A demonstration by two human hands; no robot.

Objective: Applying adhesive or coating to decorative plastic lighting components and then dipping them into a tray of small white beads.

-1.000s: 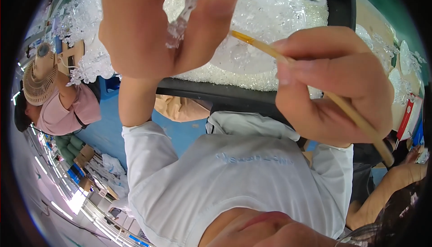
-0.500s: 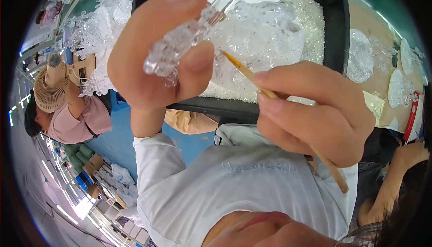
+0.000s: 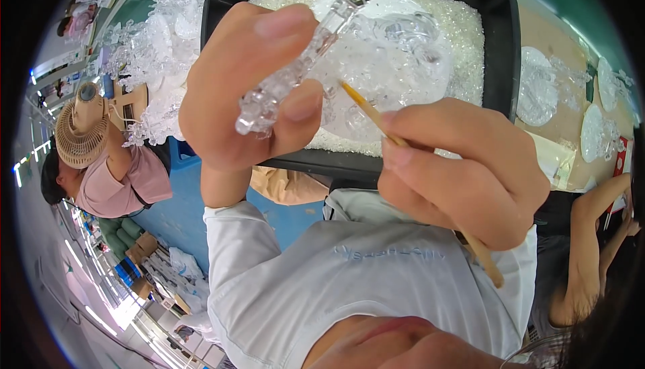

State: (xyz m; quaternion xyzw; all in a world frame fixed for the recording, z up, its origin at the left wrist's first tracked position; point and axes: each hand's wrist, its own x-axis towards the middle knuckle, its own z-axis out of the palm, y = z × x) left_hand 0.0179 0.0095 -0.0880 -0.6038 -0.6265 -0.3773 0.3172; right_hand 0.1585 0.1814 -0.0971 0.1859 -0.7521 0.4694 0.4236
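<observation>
Pinched between the thumb and fingers of my left hand (image 3: pixel 222 94) is a clear, knobbly plastic piece (image 3: pixel 329 30), held up at a slant over a black tray (image 3: pixel 501 53). My right hand (image 3: pixel 477 167) grips a thin wooden-handled brush (image 3: pixel 366 107) like a pen. Its yellowish, pointed tip is close to the piece and my left thumb; whether it touches anything, I cannot tell. Below both hands, glittering clear granules (image 3: pixel 467 26) fill the tray. A round whitish disc (image 3: pixel 430 77) with clear lumpy parts lies on them.
Left of the tray is a big heap of clear plastic pieces (image 3: pixel 164 53). Several clear discs (image 3: pixel 537 87) lie on the table at right. Beyond the heap, a person in pink (image 3: pixel 124 184) is near a beige fan (image 3: pixel 84 134). Another person's arm (image 3: pixel 581 248) shows at right.
My left hand and the clear piece have shifted slightly right and down. The brush tip has moved a little the same way. At far right, the other person's arm has changed position.
</observation>
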